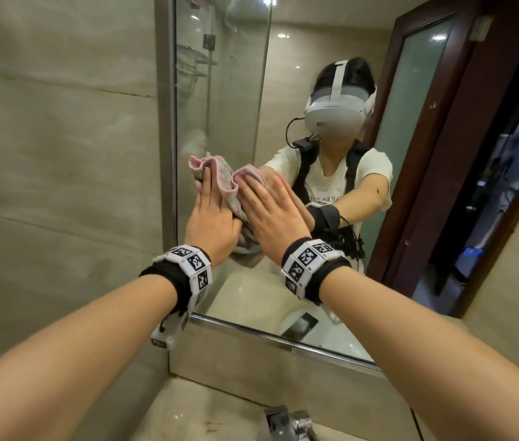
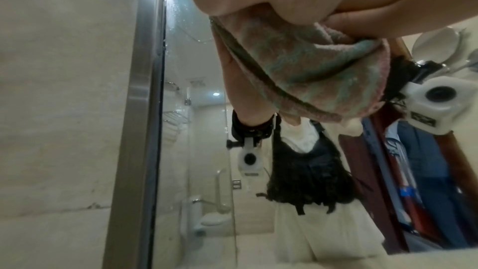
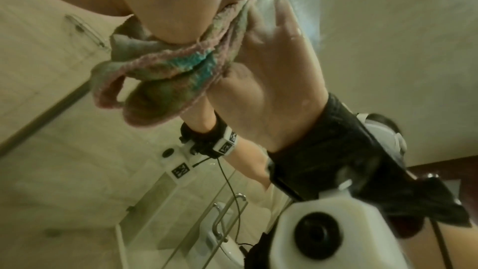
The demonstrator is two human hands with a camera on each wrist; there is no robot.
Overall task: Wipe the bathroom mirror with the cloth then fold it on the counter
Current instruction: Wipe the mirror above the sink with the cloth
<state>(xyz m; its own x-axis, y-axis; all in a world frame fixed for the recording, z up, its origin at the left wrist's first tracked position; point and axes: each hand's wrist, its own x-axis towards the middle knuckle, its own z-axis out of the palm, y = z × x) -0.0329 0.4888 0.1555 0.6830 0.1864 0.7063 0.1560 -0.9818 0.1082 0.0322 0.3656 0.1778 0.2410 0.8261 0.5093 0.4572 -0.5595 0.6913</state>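
While pressing the cloth (image 1: 220, 183) flat against the mirror (image 1: 229, 90) near its left frame, spreading the left hand (image 1: 212, 214) and right hand (image 1: 271, 211) side by side, fingers straight, pinching nothing. Lying bunched under both palms, between hands and glass, spilling above the fingertips and below the wrists. Wiping rightward likely favouring the right hand; desk (image 1: 188, 415) waiting well below.

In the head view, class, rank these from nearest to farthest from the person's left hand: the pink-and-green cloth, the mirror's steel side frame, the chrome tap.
1. Pink-and-green cloth: pressed under the left hand, against the mirror.
2. Mirror's steel side frame: just to the hand's left.
3. Chrome tap: far below, on the counter.
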